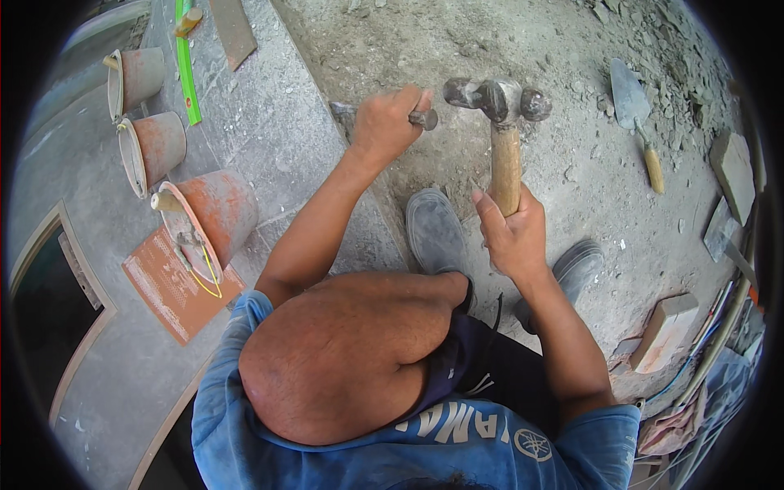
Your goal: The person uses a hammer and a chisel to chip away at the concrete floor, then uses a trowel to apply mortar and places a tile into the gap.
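Note:
In the upper middle, my left hand [385,122] grips a metal chisel [422,118] lying sideways, its pointed length reaching left toward the edge of a grey tiled step [294,139]. My right hand [510,233] is closed round the wooden handle of a ball-peen hammer [506,102]; the steel head is raised at the right of the chisel's struck end, apart from it. Below both hands are grey, rough concrete and loose debris [572,171]. My bent knee and two shoes frame the lower middle.
A trowel [633,98] lies among rubble at right, near stone pieces [731,171], a pale block [665,331] and cables. On the left are several buckets [212,216], an orange board [167,294], a green level [188,82], a flat strip [233,37] and a dark opening [53,318].

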The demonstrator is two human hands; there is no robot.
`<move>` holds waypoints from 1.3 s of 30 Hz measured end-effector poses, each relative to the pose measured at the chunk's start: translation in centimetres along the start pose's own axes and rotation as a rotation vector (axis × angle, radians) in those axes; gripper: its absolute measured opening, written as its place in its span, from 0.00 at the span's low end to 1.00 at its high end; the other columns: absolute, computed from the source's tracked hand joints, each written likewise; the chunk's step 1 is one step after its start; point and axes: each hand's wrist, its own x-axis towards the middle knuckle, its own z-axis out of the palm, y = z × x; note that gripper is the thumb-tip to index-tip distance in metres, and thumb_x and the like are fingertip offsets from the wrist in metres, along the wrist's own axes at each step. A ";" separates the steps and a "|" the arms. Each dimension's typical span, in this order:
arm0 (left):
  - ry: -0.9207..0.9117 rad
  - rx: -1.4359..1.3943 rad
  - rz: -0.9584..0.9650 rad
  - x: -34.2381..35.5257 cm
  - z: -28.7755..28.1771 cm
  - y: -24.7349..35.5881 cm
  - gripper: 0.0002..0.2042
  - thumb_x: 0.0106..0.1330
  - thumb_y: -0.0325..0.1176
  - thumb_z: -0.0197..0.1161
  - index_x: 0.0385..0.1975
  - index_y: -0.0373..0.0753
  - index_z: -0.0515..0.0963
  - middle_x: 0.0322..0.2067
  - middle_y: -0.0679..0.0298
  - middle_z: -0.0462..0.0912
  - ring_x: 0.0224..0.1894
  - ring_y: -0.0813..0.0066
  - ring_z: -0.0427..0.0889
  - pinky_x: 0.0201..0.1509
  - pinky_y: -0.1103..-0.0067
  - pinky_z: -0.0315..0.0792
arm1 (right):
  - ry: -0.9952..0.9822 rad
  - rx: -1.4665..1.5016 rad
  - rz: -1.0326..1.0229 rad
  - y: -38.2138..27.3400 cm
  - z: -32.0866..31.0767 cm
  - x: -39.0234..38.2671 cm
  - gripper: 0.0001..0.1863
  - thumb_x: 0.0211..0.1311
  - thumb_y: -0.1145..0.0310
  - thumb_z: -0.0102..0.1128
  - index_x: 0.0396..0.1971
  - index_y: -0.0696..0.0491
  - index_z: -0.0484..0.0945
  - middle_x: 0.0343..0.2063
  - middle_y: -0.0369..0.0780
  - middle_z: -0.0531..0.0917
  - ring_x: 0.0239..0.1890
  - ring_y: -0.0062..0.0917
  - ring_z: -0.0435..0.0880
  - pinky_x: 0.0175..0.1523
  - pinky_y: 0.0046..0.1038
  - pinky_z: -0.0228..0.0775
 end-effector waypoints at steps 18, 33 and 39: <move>0.054 -0.050 -0.055 1.6 0.0 -0.6 0.15 0.66 0.35 0.61 0.19 0.38 0.67 0.14 0.54 0.71 0.17 0.54 0.74 0.21 0.66 0.66 | 0.006 0.083 -0.058 0.1 0.2 1.1 0.09 0.63 0.70 0.60 0.27 0.58 0.73 0.14 0.35 0.74 0.17 0.19 0.73 0.23 0.26 0.64; 0.090 -0.094 0.010 -0.2 -1.1 0.6 0.15 0.65 0.34 0.61 0.17 0.41 0.67 0.12 0.59 0.70 0.15 0.59 0.73 0.19 0.67 0.66 | 0.094 0.096 -0.158 -5.0 -0.9 0.1 0.09 0.64 0.69 0.60 0.29 0.56 0.70 0.13 0.31 0.72 0.13 0.12 0.69 0.18 0.17 0.58; 0.147 -0.179 0.039 -0.3 0.1 -1.1 0.17 0.64 0.33 0.62 0.15 0.40 0.65 0.12 0.60 0.68 0.14 0.60 0.71 0.19 0.68 0.65 | 0.070 0.089 -0.100 -3.9 -0.7 -0.1 0.09 0.63 0.69 0.61 0.30 0.55 0.70 0.14 0.31 0.72 0.13 0.13 0.69 0.18 0.17 0.59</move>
